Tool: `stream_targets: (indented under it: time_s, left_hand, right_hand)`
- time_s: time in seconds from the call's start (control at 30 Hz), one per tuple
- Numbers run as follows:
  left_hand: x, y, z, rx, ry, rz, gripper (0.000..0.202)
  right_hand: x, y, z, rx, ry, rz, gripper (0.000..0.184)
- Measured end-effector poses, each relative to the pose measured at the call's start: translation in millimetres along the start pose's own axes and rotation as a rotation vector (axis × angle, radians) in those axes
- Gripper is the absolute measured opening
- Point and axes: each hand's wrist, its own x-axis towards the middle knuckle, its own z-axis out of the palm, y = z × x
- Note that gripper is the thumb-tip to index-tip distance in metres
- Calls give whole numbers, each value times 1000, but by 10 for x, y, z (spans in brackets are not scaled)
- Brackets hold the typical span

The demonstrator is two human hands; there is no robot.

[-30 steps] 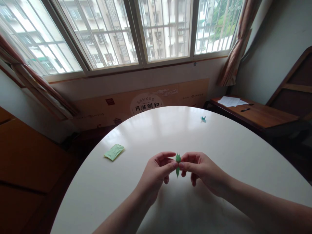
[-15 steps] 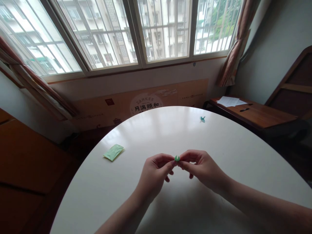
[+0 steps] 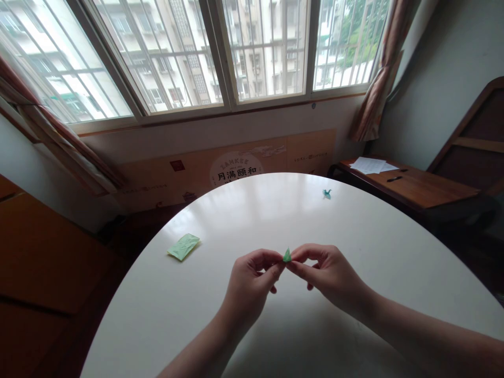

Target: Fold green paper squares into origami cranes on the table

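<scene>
A small folded piece of green paper (image 3: 287, 256) is pinched between both hands, above the white round table (image 3: 255, 210). My left hand (image 3: 255, 275) grips its left side between thumb and forefinger. From the right, my right hand (image 3: 321, 265) holds it the same way, the fingertips almost meeting. A pointed green tip stands up above the fingers; the lower part is hidden by them. To the left lies a flat packet of light green paper (image 3: 184, 247). Near the far edge rests a small teal folded-paper figure (image 3: 326, 194).
A wooden side table (image 3: 433, 184) with white papers (image 3: 368, 165) and a dark pen (image 3: 395, 179) stands at the right. Behind the round table, a printed cardboard panel (image 3: 157, 173) leans below the barred windows. An orange-brown cabinet (image 3: 39, 252) is at the left.
Earlier, two separate green points showed with a gap between them; now they appear as one upright pointed tip. Both hands stay in nearly the same place.
</scene>
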Motion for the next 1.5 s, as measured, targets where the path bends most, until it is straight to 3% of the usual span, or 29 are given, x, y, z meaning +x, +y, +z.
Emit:
stream_targets:
  time_s: [0.43, 0.77, 1.07, 1.33, 1.5]
  left_hand:
    - [22, -34, 35, -57, 39, -26, 8]
    - [5, -43, 24, -104, 68, -94, 28]
    - [27, -14, 31, -24, -62, -174, 38]
    - [25, -30, -13, 111, -48, -15, 31]
    - [27, -24, -12, 156, -16, 22, 27]
  right_hand:
    - [-21, 18, 14, 45, 93, -11, 25]
    - [-12, 7, 40, 74, 113, 19, 31]
    - [-14, 13, 22, 94, 111, 22, 30]
    - [-1, 42, 46, 134, 18, 141, 46]
    - [2, 61, 69, 177, -34, 139, 35]
